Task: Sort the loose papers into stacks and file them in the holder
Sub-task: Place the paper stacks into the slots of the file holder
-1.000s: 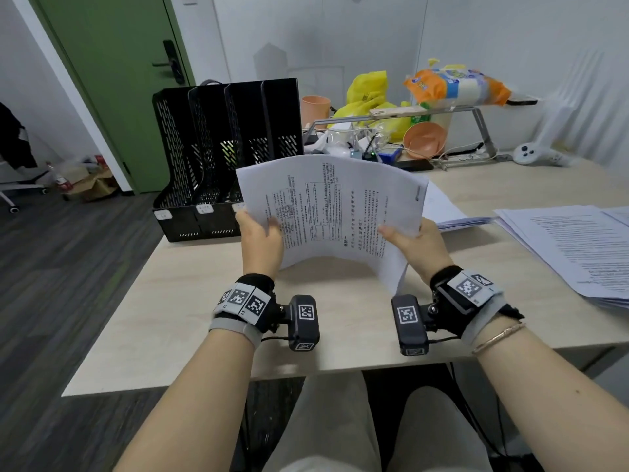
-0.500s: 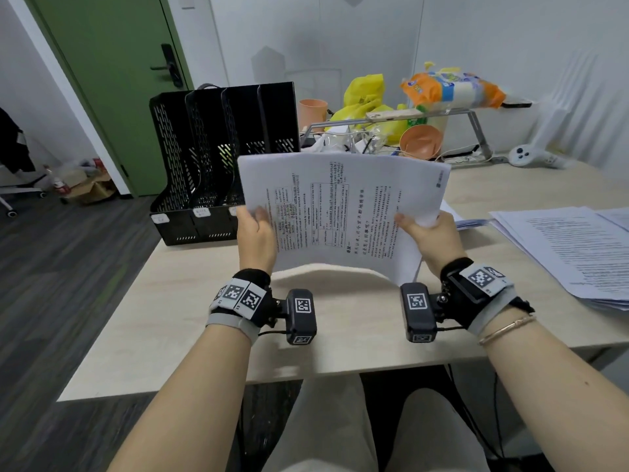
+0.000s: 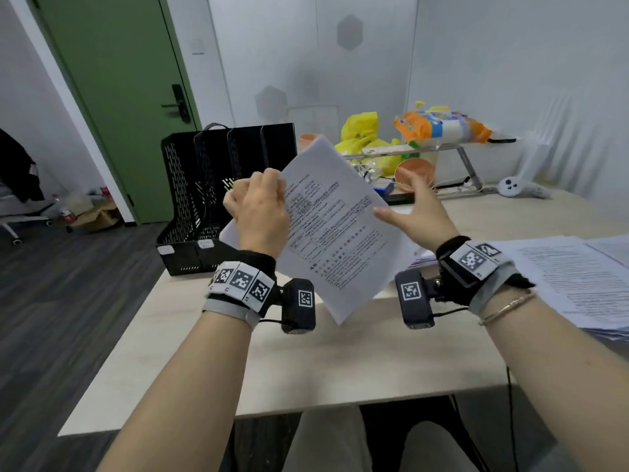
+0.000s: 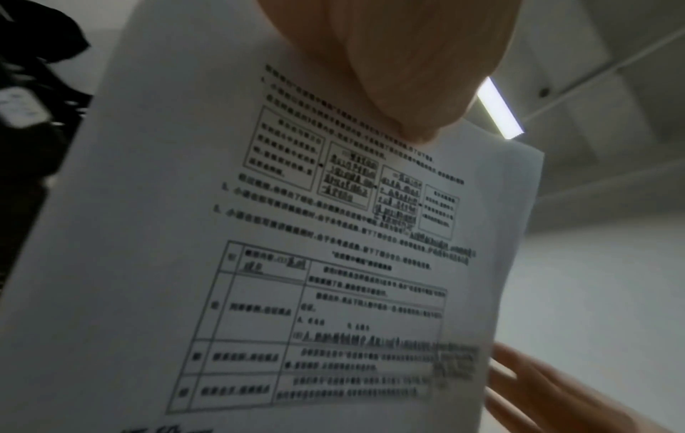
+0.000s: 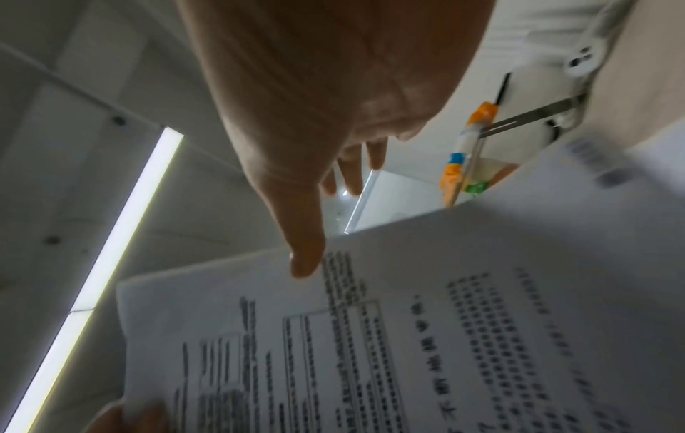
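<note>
1 stack of papers [image 3: 335, 229], held level by 2 hands 0.5 s ago, is now gripped tilted above the table [image 3: 340, 362] by the left hand [image 3: 260, 212] alone, the right hand [image 3: 417, 212] released beside it, probably for slotting into the holder [image 3: 204, 185].

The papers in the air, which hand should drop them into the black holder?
Probably the left hand. It already grips the papers and sits just in front of the black holder. The right hand is open, only its thumb near the sheets.
</note>
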Demonstrator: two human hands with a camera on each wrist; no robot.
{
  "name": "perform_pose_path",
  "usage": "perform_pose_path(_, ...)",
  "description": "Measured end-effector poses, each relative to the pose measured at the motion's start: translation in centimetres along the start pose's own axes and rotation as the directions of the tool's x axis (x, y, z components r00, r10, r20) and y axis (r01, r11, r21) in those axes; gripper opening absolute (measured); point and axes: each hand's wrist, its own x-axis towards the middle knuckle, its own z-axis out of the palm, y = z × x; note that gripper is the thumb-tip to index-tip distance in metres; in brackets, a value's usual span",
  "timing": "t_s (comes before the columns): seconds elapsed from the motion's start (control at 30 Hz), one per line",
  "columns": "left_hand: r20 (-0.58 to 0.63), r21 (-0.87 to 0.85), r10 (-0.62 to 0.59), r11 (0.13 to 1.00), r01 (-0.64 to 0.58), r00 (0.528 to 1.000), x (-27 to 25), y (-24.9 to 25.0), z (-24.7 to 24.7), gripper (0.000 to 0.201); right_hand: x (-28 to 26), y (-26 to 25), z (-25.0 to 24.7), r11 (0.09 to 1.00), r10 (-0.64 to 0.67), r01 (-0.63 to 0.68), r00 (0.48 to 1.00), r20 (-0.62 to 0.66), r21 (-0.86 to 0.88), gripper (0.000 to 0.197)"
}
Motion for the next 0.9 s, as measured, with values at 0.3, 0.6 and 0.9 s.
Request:
perform_pose_path(0.3,-0.017,0.097,0.192,0.977,-0.189,0.981,1.2,1.1,-0.6,0.013,0.3,-1.4,1.9,0.977,-0.053,0.012,0.981,0.189,0.215,0.033)
perform_pose_path(0.6,0.094,-0.39,-0.364,0.843,0.37,0.927,0.2,-1.6,0.1,0.065,-0.6,0.3,2.0,0.858,0.075,-0.039,0.996,-0.049,0.513,0.021)
perform_pose_path(0.9,0.167,-0.462,-0.247,0.836,0.297,0.954,0.1,-0.5,1.2,0.04,-1.2,-0.4,2.6,0.809,0.108,-0.08,0.994,-0.015,0.582,0.012)
